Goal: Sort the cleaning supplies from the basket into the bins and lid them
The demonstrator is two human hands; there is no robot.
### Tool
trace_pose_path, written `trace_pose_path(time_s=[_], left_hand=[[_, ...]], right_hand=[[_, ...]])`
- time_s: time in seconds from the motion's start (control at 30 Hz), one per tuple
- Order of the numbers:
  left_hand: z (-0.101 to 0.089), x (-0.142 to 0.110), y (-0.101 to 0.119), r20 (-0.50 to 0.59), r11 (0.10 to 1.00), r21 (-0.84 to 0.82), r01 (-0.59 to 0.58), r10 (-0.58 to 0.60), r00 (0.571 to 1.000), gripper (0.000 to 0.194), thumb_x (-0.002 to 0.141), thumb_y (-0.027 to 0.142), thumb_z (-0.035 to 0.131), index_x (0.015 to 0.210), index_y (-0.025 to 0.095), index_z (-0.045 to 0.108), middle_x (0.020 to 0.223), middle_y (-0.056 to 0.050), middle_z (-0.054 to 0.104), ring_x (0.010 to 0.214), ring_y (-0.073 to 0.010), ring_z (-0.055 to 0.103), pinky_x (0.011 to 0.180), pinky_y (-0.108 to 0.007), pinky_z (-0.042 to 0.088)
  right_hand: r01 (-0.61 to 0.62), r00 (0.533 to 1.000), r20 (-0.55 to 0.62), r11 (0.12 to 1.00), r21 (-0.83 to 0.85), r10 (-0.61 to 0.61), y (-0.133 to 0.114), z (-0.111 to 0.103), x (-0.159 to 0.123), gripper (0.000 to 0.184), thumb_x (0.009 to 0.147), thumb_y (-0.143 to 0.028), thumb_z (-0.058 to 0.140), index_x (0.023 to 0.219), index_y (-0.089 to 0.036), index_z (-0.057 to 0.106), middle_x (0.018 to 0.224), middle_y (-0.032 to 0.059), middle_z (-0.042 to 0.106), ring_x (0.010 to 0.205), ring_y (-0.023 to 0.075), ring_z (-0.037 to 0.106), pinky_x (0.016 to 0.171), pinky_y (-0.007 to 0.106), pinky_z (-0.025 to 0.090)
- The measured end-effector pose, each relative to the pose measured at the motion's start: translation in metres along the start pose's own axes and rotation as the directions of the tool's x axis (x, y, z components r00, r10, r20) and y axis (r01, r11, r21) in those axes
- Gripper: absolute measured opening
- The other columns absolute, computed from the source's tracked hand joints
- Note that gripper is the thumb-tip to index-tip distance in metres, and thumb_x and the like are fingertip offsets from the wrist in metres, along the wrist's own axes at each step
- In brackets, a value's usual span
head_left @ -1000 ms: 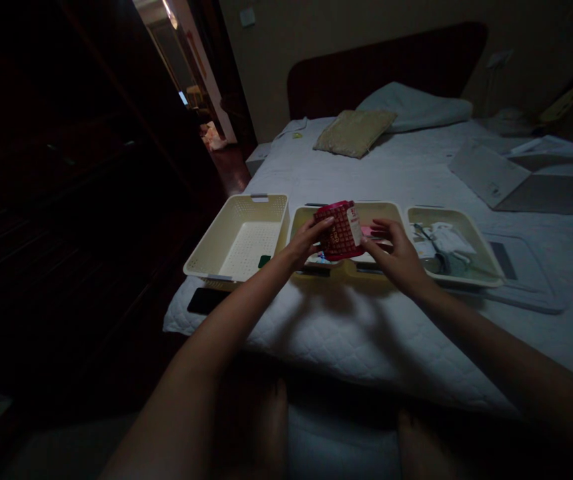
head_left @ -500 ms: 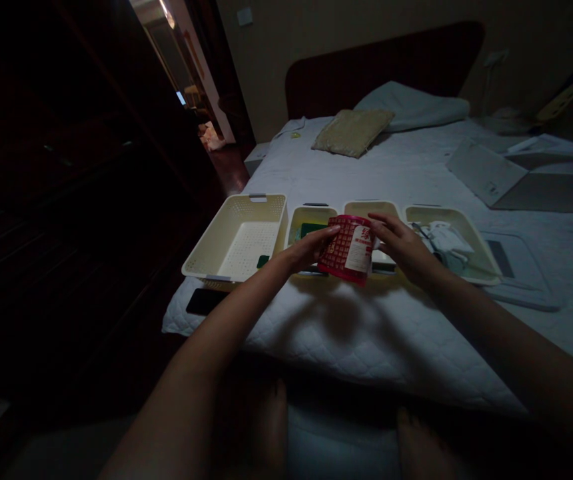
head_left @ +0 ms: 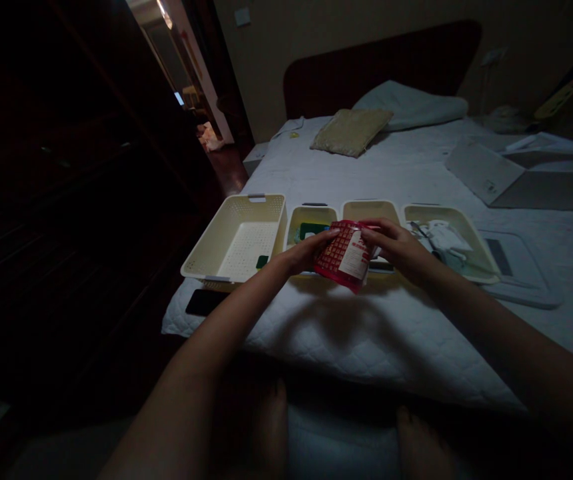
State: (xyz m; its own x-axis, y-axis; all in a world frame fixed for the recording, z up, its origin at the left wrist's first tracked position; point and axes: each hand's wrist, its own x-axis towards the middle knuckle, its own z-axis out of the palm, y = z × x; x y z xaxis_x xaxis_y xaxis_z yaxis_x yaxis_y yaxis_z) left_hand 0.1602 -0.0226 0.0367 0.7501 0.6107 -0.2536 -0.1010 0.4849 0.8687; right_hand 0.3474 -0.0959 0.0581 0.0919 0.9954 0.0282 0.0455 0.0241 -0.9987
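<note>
Both my hands hold a red printed packet (head_left: 345,257) with a white label, pinching its sides above the cream trays. It looks flat and slightly tilted. My left hand (head_left: 312,252) grips its left edge, and my right hand (head_left: 396,249) holds the upper right edge. The packet hides part of the two narrow trays (head_left: 370,212) behind it. A dark green item (head_left: 314,231) lies in the left narrow tray, just beyond my left fingers. A white crumpled item (head_left: 444,237) lies in the right-hand basket (head_left: 466,233).
A large cream perforated basket (head_left: 234,237) holding a small green piece (head_left: 262,262) stands to the left. A black phone (head_left: 204,302) lies on the white quilted bed (head_left: 346,340). Pillows (head_left: 351,132) lie beyond, an open box (head_left: 521,177) sits at right, and a dark wardrobe (head_left: 76,167) stands at left.
The red packet has gone from a rounded, curled shape to a flatter one and now sits lower, tilted. My hands have stayed on it, and the green item in the tray has come into view.
</note>
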Motion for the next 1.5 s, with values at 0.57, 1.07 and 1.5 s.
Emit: trace_pose_path(time_s=[0.57,1.07,1.5], left_hand=[[0.0,0.008,0.001,0.046,0.986,0.162,-0.026,0.018,0.999,0.051,0.072,0.053,0.069,0.104,0.013,0.065,0.098,-0.012,0.069,0.087,-0.0204,0.063,0.084,-0.036,0.048],[0.011,0.005,-0.003,-0.043,0.789,0.606,-0.101,0.159,0.986,0.067,0.064,0.044,0.076,0.12,0.015,0.053,0.115,-0.015,0.06,0.099,-0.0246,0.061,0.084,-0.038,0.049],[0.023,0.0,-0.005,-0.064,0.713,0.684,-0.154,0.269,0.961,0.066,0.06,0.04,0.078,0.115,0.013,0.054,0.108,-0.014,0.061,0.091,-0.0233,0.06,0.082,-0.04,0.05]], right_hand=[[-0.134,0.991,0.003,0.991,-0.009,0.134,-0.004,0.0,-0.006,0.051,0.062,-0.047,0.076,0.105,-0.022,0.064,0.104,0.0072,0.067,0.081,0.0196,0.063,0.067,0.034,0.051],[-0.186,0.979,-0.076,0.982,0.021,0.187,0.012,-0.013,0.001,0.033,0.072,-0.049,0.068,0.089,-0.021,0.064,0.085,0.0054,0.067,0.073,0.0199,0.062,0.061,0.031,0.05],[-0.193,0.976,-0.1,0.981,0.011,0.194,0.007,-0.009,-0.002,0.038,0.07,-0.048,0.071,0.096,-0.022,0.062,0.089,0.0051,0.067,0.075,0.0184,0.062,0.061,0.03,0.052]])
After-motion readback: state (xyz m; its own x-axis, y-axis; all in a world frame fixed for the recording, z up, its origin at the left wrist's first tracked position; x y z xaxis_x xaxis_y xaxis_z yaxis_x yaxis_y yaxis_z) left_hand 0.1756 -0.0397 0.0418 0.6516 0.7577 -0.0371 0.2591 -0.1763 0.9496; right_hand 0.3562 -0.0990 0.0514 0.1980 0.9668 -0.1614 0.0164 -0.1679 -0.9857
